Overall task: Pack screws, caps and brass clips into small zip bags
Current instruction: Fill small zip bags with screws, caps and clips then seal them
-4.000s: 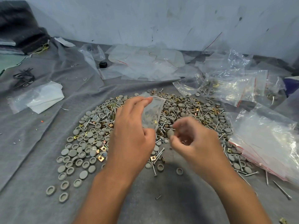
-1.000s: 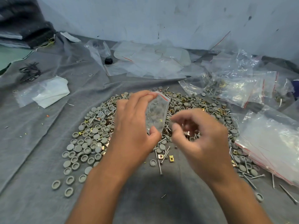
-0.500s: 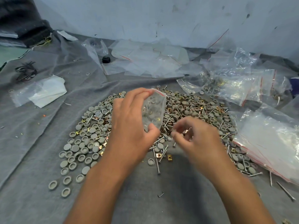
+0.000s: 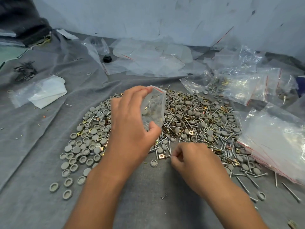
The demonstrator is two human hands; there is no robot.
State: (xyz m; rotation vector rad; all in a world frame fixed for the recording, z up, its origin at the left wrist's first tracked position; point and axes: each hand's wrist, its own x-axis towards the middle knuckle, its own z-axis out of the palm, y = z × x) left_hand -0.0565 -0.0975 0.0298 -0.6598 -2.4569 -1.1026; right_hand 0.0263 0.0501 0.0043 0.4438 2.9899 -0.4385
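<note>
The right hand [image 4: 189, 159] has its fingers [image 4: 175, 154] curled low at the near edge of the pile [image 4: 189, 119], pinching at something small and metallic beside a brass clip [image 4: 161, 156]; whether they have closed on a screw or only touch it is too small to tell. The left hand [image 4: 132, 123] holds a zip bag [image 4: 154, 109] upright above the pile, fingers along one side near the red-lined mouth, thumb pressing the lower corner.

This looks like the picking step: one more piece is being gathered for the bag in hand. The next move would call for lifting that piece clear of its neighbours, carrying it up to the mouth, and having the left hand keep the mouth open and facing the right.

The bag is clear and partly filled; grey caps, brass glints and at least one screw show through its film. The pile under it mixes grey round caps, square brass clips and long silver screws, spreading on the grey cloth [image 4: 41, 138] over the tabletop, caps thinning out toward the left. Filled bags [image 4: 244, 86] lie behind to the right, and a stack of empty ones [image 4: 277, 138] sits just right of the pile.
</note>
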